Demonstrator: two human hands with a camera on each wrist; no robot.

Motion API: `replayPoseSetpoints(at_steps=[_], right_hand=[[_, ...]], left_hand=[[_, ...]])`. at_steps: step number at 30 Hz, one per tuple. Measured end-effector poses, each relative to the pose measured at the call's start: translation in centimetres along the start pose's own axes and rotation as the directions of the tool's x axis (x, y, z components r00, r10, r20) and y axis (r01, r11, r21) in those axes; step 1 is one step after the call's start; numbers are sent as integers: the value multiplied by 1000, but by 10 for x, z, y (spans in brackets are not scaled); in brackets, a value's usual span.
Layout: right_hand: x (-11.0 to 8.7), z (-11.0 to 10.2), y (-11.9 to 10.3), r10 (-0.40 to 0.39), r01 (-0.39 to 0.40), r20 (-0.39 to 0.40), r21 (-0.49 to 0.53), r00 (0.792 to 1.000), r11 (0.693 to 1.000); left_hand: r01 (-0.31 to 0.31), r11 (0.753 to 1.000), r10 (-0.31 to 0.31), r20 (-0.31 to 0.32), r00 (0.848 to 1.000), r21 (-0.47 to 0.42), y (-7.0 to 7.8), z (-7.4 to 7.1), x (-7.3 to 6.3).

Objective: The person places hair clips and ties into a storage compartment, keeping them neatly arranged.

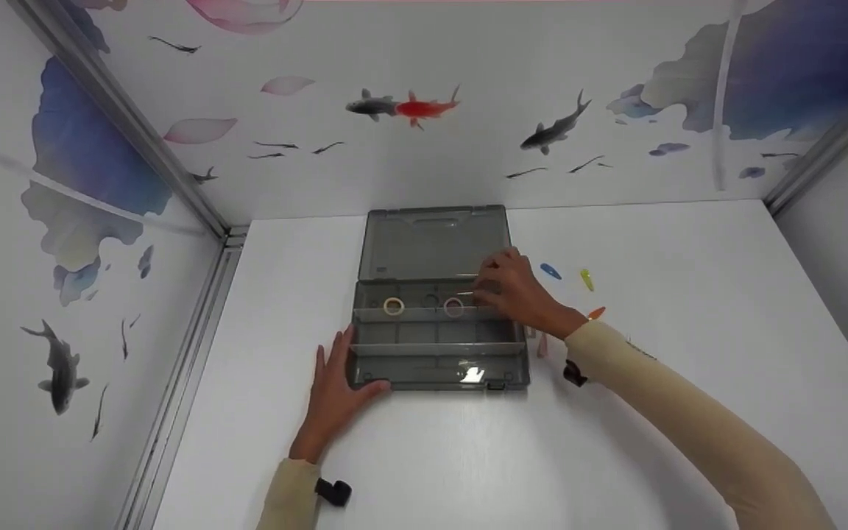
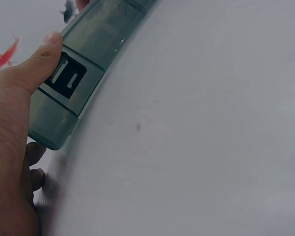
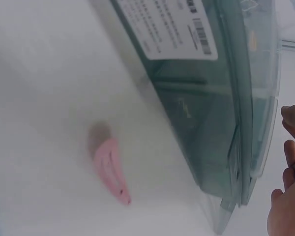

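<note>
A grey translucent compartment box [image 1: 439, 366] lies on the table with its lid [image 1: 435, 243] folded back. In its back row sit a yellowish ring [image 1: 394, 306], a dark ring [image 1: 431, 301] and a pink ring [image 1: 453, 306]. My left hand [image 1: 337, 394] rests against the front left corner, fingers spread along the side and thumb at the front edge; the left wrist view shows that thumb on the front wall [image 2: 91, 98]. Over the back right compartment is my right hand [image 1: 516, 291], fingers loosely bent. No object shows at its fingertips in the right wrist view.
Right of the box lie a blue hair clip [image 1: 550, 271], a yellow clip [image 1: 587, 280], an orange clip [image 1: 596, 313] and a pink clip [image 3: 110, 169]. A printed label [image 3: 169, 29] is on the box's side. A fish-patterned wall [image 1: 431, 169] stands close behind the lid.
</note>
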State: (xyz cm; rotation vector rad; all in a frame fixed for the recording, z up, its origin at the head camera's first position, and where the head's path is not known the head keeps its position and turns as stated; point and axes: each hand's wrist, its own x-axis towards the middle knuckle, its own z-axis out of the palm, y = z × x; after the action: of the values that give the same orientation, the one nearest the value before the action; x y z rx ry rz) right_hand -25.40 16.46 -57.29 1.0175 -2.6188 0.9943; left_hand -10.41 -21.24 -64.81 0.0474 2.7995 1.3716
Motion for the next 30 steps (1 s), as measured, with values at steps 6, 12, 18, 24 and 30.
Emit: replayPoseSetpoints(at_steps=[6, 12, 18, 24, 30], right_hand=[[-17, -15, 7, -6, 7, -46, 21, 999, 1000], [-37, -28, 17, 36, -32, -60, 63, 998, 997], [-57, -38, 19, 97, -88, -82, 112, 992, 990], [-76, -45, 19, 161, -154, -50, 119, 986, 981], [-98, -45, 16, 203, -200, -13, 112, 979, 973]], left_hand=[[11, 1000, -11, 4, 1000, 8, 3, -1, 0], [18, 1000, -18, 9, 1000, 7, 2, 0, 2], [12, 1000, -12, 17, 1000, -12, 4, 0, 1], [4, 1000, -4, 17, 1000, -2, 1, -1, 2], [0, 1000, 1, 14, 1000, -16, 2, 0, 0]])
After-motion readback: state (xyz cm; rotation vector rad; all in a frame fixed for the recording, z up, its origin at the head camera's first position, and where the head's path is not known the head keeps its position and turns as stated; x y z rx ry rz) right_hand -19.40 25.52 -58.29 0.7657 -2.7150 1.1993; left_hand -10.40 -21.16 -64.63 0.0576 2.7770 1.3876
